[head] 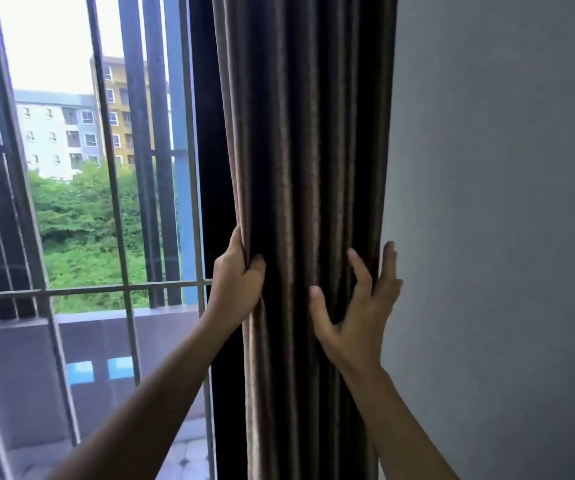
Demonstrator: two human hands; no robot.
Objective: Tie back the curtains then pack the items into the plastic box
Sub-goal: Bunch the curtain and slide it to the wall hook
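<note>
Far to the left of the grip, a metal window grille [125, 287] crosses the glass. Through it show apartment blocks [57, 133], green trees [81, 216] and, lower down, a balcony parapet [16, 344].

Closer in, the left hand [236, 278] comes up from the lower left on a bare forearm. It grips the left edge of the brown curtain [300, 133]: the thumb presses into the front folds and the fingers curl round behind the cloth, out of sight.

The curtain hangs upright between the two hands, gathered into a thick bundle of vertical pleats. It runs above the grip to the top of the view and below it past the forearms. A darker strip of cloth lies just left of the gripped edge, against the window frame. No tie-back shows on the bundle.

On the other side of the bundle, level with the left hand's grip, the right hand [359, 313] rests against the cloth with its fingers spread and nearly straight. The thumb and forefinger lie on the front folds, and another finger reaches along the curtain's right edge. It presses rather than clasps.

Just right of that hand, touching the curtain's edge or very near it, stands a plain grey wall [504, 202].
</note>
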